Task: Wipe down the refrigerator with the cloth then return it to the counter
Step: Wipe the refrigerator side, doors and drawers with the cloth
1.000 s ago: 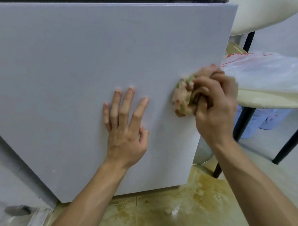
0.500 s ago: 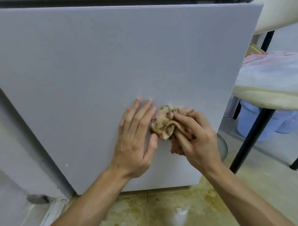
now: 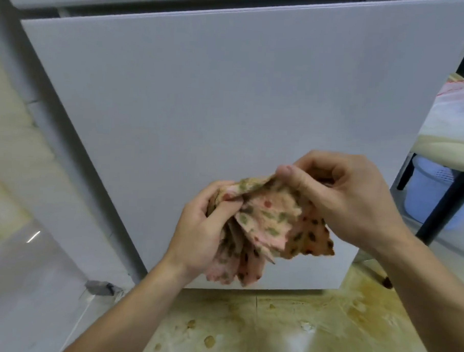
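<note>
The white refrigerator door (image 3: 202, 100) fills most of the view, its lower edge just above the floor. In front of its lower right part both hands hold a pink cloth (image 3: 269, 220) with green and dark spots, half unfolded and hanging in loose folds. My left hand (image 3: 204, 228) grips the cloth's left side with curled fingers. My right hand (image 3: 341, 196) pinches its upper right edge between thumb and fingers. The cloth is off the door's surface.
A stained yellowish tiled floor (image 3: 298, 325) lies below the door. To the right stands a table with black legs (image 3: 442, 203), a plastic bag (image 3: 459, 111) on top and a pale blue basket (image 3: 435, 192) beneath. A grey wall and cabinet side run along the left.
My left hand left the door and took hold of the cloth. Both hands pulled the bunched cloth away from the door and spread it open. The view shifted right and down.
</note>
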### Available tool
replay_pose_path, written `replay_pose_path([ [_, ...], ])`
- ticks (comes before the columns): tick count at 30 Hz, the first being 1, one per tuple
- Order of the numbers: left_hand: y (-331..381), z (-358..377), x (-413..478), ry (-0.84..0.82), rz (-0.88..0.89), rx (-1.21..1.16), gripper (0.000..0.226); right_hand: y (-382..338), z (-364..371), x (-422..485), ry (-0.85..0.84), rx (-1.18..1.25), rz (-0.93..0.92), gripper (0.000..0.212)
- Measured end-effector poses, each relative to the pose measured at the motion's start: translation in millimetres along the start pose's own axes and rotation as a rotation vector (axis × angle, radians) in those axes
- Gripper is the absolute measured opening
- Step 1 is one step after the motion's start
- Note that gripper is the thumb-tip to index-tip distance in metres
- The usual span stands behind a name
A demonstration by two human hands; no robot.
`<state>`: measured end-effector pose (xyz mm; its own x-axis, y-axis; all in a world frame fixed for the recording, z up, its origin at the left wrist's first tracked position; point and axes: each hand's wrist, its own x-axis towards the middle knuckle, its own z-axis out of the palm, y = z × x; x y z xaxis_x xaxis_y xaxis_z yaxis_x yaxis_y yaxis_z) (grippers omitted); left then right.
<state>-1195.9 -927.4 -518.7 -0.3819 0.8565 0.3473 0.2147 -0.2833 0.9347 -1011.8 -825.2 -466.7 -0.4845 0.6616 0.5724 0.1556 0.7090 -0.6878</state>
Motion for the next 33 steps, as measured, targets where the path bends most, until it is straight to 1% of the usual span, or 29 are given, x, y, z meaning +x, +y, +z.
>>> replay_pose_path([
  [1,3.2,-2.9,-1.5,-0.057,-0.053,-0.019,0.020,-6.6,1.8,3.4,0.001,0.063,0.042,0.040],
  [3,8.0,-5.1,-5.0,-0.140,-0.189,-0.073,0.036,-17.9,8.4,9.6,-0.030,0.295,0.194,0.048],
  [5,8.9,-8.4,-5.7,-0.162,-0.286,-0.087,0.048,-21.5,15.9,13.0,-0.134,0.593,0.409,0.045],
  [6,7.8,-9.9,-5.4,-0.149,-0.308,-0.073,0.051,-22.5,18.9,13.6,-0.189,0.716,0.485,0.048],
  [7,6.9,-10.6,-4.9,-0.124,-0.314,-0.044,0.051,-23.5,20.2,13.9,-0.243,0.818,0.526,0.051],
  [8,4.8,-10.5,-4.9,-0.087,-0.291,0.000,0.048,-24.7,21.1,14.0,-0.294,0.909,0.535,0.048],
  [10,1.5,-7.2,-8.0,0.060,-0.137,0.144,0.037,-26.9,21.8,13.8,-0.340,1.015,0.510,0.038],
  [11,3.0,-5.6,-11.5,0.142,-0.021,0.198,0.036,-27.3,22.2,13.4,-0.328,1.012,0.499,0.035],
  [12,5.6,-2.5,-16.3,0.168,0.101,0.223,0.039,-26.7,22.6,12.8,-0.304,0.990,0.487,0.036],
  [13,4.9,0.9,-20.5,0.134,0.206,0.232,0.043,-24.5,23.4,12.4,-0.280,0.958,0.474,0.039],
  [14,5.1,4.4,-24.1,0.070,0.260,0.231,0.042,-24.6,24.3,12.0,-0.273,0.930,0.465,0.043],
  [15,5.6,6.9,-24.7,0.022,0.273,0.216,0.036,-25.5,24.1,12.2,-0.276,0.904,0.465,0.043],
  [16,6.8,8.4,-23.5,0.006,0.263,0.206,0.023,-26.9,23.2,12.5,-0.278,0.885,0.479,0.039],
  [17,8.3,8.4,-21.1,0.015,0.250,0.198,0.009,-27.2,20.9,13.2,-0.265,0.862,0.509,0.031],
  [18,10.1,6.2,-18.3,0.035,0.230,0.178,0.007,-28.5,17.4,14.9,-0.231,0.830,0.546,0.021],
  [19,11.8,2.0,-14.9,0.048,0.187,0.144,0.012,-28.7,12.1,17.3,-0.194,0.795,0.575,0.014],
  [21,17.0,-9.6,-8.3,0.049,0.085,0.061,0.017,-22.5,-0.4,21.8,-0.151,0.731,0.592,0.017],
  [22,18.7,-16.6,-5.4,0.051,0.065,0.047,0.020,-20.7,-6.5,22.8,-0.172,0.675,0.567,0.017],
  [24,21.0,-28.7,1.3,0.063,0.068,0.070,0.026,-15.5,-17.6,23.7,-0.281,0.444,0.489,0.006],
  [25,22.5,-33.0,4.3,0.066,0.069,0.092,0.028,-11.5,-22.7,22.9,-0.365,0.272,0.452,0.012],
  [27,24.7,-38.9,9.2,0.063,0.064,0.151,0.032,-10.4,-29.1,20.3,-0.538,-0.063,0.398,0.039],
  [28,26.2,-41.1,11.1,0.067,0.065,0.182,0.032,-11.4,-29.6,18.9,-0.616,-0.152,0.395,0.046],
  [30,27.3,-44.1,12.8,0.071,0.071,0.248,0.031,-8.6,-28.2,16.5,-0.772,-0.151,0.440,0.048],
  [31,26.0,-46.2,13.6,0.076,0.058,0.274,0.031,-5.5,-27.5,15.9,-0.818,-0.106,0.470,0.047],
  [33,24.3,-50.7,14.7,0.068,-0.028,0.270,0.036,1.3,-27.7,14.0,-0.853,-0.013,0.462,0.046],
])
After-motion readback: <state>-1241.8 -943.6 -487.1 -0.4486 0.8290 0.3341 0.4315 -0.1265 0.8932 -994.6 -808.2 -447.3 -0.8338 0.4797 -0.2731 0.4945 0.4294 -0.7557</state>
